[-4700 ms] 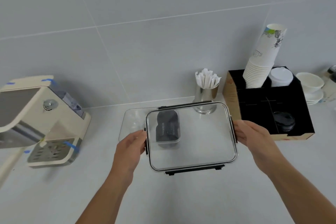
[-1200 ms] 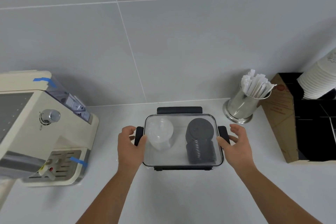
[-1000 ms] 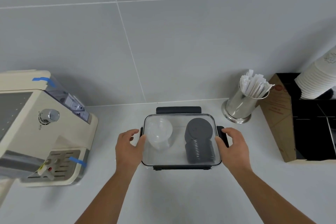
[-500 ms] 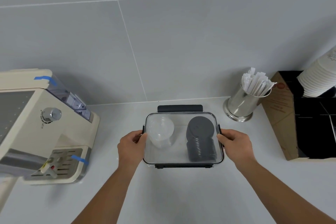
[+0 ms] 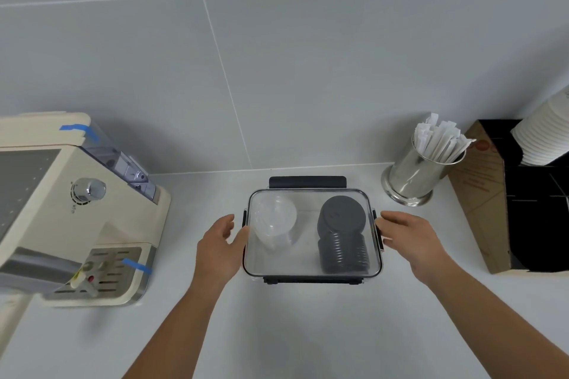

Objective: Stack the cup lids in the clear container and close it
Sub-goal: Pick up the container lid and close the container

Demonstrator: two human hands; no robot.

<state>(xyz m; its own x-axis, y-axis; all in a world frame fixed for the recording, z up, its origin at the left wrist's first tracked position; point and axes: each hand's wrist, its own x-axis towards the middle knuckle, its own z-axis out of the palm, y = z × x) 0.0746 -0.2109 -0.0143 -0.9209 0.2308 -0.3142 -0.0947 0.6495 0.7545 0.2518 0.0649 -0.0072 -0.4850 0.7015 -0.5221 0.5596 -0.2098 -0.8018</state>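
Observation:
The clear container sits on the white counter in front of me with its clear lid on top. Inside, a stack of black cup lids stands at the right and a stack of clear lids at the left. The far black latch sticks out flat; the side latches lie folded down. My left hand is beside the container's left side, fingers apart, thumb near the edge. My right hand is beside the right side, fingers spread, holding nothing.
A cream coffee machine stands at the left. A steel cup of paper-wrapped sticks is at the back right. A black and cardboard organiser with stacked white paper cups fills the right edge. The tiled wall is behind.
Both hands pressed the side latches down half a second ago and have now drawn slightly away from the container's sides with fingers opening. Earlier, the lid was carried over and set on the container.

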